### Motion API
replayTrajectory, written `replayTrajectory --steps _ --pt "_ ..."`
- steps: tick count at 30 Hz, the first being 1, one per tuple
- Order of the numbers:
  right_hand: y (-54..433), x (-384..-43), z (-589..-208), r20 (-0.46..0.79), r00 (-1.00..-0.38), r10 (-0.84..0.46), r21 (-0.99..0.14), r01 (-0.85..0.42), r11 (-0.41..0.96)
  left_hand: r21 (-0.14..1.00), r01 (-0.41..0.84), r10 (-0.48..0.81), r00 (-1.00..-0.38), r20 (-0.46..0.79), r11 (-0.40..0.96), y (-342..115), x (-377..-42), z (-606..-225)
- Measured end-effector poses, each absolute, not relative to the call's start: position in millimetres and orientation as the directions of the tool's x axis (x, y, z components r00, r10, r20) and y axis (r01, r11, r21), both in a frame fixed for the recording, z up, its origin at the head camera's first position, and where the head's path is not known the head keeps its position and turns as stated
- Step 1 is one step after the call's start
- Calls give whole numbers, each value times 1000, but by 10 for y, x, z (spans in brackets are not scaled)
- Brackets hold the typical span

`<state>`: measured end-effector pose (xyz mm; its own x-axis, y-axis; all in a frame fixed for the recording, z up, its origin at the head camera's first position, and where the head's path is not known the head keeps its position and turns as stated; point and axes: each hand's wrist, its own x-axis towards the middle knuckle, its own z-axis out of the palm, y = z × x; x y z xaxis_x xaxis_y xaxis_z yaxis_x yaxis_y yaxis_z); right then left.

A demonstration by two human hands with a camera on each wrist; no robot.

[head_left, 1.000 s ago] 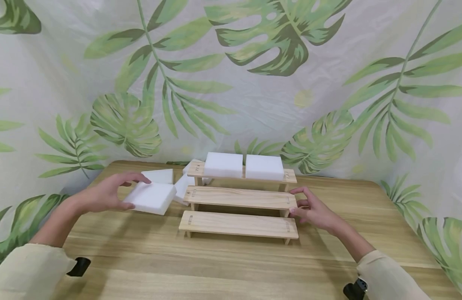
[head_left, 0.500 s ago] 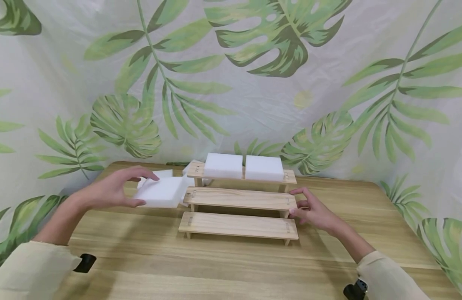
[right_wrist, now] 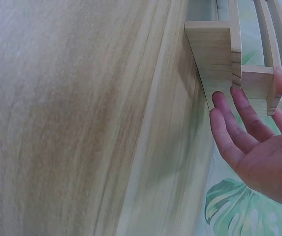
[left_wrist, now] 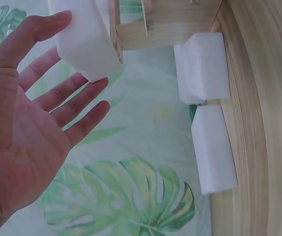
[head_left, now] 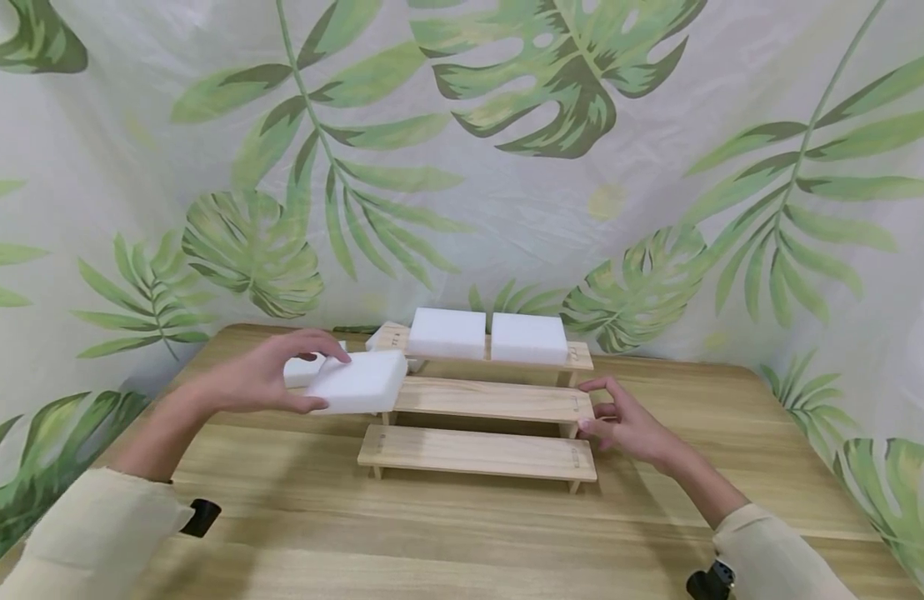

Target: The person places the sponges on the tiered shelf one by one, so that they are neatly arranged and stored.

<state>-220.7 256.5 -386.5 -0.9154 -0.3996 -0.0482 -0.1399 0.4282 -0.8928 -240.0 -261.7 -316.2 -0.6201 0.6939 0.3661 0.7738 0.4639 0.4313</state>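
Observation:
A three-tier wooden display stand (head_left: 476, 450) stands on the table. My left hand (head_left: 261, 377) pinches a white foam block (head_left: 360, 382) between thumb and fingers, holding it at the left end of the middle tier, which it overlaps in the head view. In the left wrist view the foam block (left_wrist: 84, 39) is close beside the stand's edge. My right hand (head_left: 632, 425) grips the right end of the middle tier (head_left: 499, 400), thumb at the front edge and index finger at the back corner. Two white foam blocks (head_left: 448, 332) sit side by side on the top tier.
Several more white foam blocks (left_wrist: 213, 150) lie on the wooden table (head_left: 462, 542) left of and behind the stand, partly hidden by my left hand in the head view. A leaf-patterned cloth (head_left: 506, 217) hangs behind the table.
My left hand has moved right with the foam block, from over the loose blocks to the left end of the middle tier. My right hand has stayed at the stand's right end.

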Motion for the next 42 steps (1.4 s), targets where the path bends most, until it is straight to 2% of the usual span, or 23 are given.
replayTrajectory --steps 5,18,31,34,42 --pt "2568 -2211 -3874 -43 -914 -403 -890 -148 431 429 773 697 -620 359 467 -2455 -2407 -3156" --pt "2565 -2210 -3875 -49 -915 -401 -895 -137 424 543 732 703 -634 323 411 -2080 -2463 -3230" --pt "2565 -2185 -3880 -44 -913 -405 -898 -142 417 605 713 718 -622 312 355 -1734 -2481 -3281" --pt "2564 -2177 -3881 -44 -914 -404 -897 -143 419 611 707 714 -627 310 356 -1657 -2478 -3296" --pt "2554 -2170 -3873 -52 -917 -395 -895 -133 426 562 758 726 -585 361 331 -1470 -2505 -3318"
